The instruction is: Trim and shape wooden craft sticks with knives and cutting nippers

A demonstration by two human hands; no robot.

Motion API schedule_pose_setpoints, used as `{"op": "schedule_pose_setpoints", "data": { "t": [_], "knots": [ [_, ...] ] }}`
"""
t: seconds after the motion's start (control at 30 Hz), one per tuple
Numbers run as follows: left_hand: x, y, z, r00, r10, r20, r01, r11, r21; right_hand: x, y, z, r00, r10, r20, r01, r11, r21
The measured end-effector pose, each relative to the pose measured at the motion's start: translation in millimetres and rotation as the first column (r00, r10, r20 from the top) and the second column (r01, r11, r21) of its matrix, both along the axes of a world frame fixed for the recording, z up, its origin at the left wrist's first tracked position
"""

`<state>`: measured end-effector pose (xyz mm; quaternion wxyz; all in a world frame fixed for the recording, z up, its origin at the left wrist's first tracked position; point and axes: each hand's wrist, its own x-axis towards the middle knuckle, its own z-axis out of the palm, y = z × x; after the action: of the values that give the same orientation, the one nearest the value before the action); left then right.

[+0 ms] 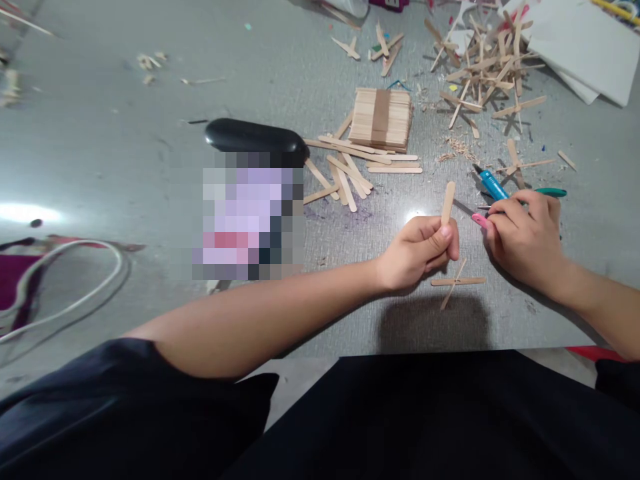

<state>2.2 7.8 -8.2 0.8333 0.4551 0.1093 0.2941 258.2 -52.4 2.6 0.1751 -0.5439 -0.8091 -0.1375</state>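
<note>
My left hand [421, 248] is closed, pinching a wooden craft stick [448, 201] that points up between thumb and fingers. Over on the right, my right hand [529, 235] has its thumb and fingers closed at the pink handle of a thin grey-bladed tool [467, 211]; the rest of the handle is hidden. A blue pen-like tool [493, 183] with a dark tip lies just beyond those fingers. The end of a green-handled tool [552, 192] sticks out behind the same hand. Below my left hand, two crossed sticks [466, 281] rest on the grey table.
A banded bundle of craft sticks [393, 120] stands ahead, with loose sticks [350, 175] around it. A pile of crossed sticks [493, 70] and white sheets [593, 50] fill the back right. On the left are a black case [255, 135] and a white cable [75, 247].
</note>
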Motion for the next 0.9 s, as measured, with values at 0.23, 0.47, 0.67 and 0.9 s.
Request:
{"op": "schedule_pose_setpoints", "data": {
  "t": [0.23,0.47,0.67,0.9],
  "knots": [
    [0.0,-1.0,0.1,1.000,-0.011,-0.009,0.011,1.000,0.002,2.6,8.3,-1.1,0.994,0.022,-0.106,-0.021,1.000,0.011],
    [-1.0,-0.4,2.0,1.000,-0.029,-0.010,0.029,0.999,0.013,1.4,8.2,2.9,0.943,0.133,-0.307,-0.138,0.990,0.005],
    [-1.5,-0.9,2.0,0.999,-0.051,-0.019,0.051,0.999,0.015,3.9,5.4,-3.3,0.815,0.192,-0.546,-0.167,0.981,0.096],
    [-3.5,-3.7,7.8,0.991,-0.121,-0.053,0.121,0.993,-0.004,3.8,11.3,-5.5,0.746,0.412,-0.524,-0.393,0.907,0.153]
  ]
}}
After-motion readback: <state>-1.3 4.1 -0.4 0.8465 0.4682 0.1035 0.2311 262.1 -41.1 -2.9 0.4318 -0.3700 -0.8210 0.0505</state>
